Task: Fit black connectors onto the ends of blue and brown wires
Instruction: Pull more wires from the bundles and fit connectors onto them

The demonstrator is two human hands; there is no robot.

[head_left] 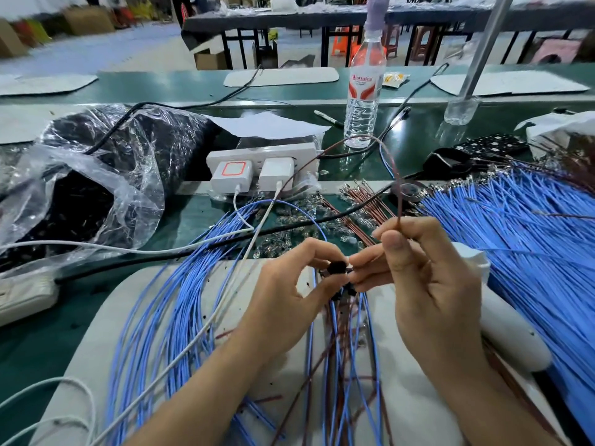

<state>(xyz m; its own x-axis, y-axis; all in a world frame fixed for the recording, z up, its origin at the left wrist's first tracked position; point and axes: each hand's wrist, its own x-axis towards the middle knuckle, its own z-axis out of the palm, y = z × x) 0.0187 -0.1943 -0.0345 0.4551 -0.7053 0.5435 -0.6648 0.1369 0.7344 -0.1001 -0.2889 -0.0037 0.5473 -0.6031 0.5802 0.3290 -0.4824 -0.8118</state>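
My left hand (289,291) pinches a small black connector (337,268) between thumb and fingertips above a grey mat (96,349). My right hand (418,278) meets it fingertip to fingertip and pinches a brown wire (398,201), which loops up and back over the table. Finished blue and brown wires with black connectors (349,289) hang just below the hands. A fan of blue wires (167,300) lies on the mat at left. A thick bundle of blue wires (515,226) lies at right. Loose brown wires (363,201) lie behind the hands.
A clear bag of black connectors (96,175) sits at left. A white power strip with chargers (260,165) stands behind the mat, with white and black cables crossing the table. A water bottle (363,91) stands further back. A white object (508,333) lies right of my wrist.
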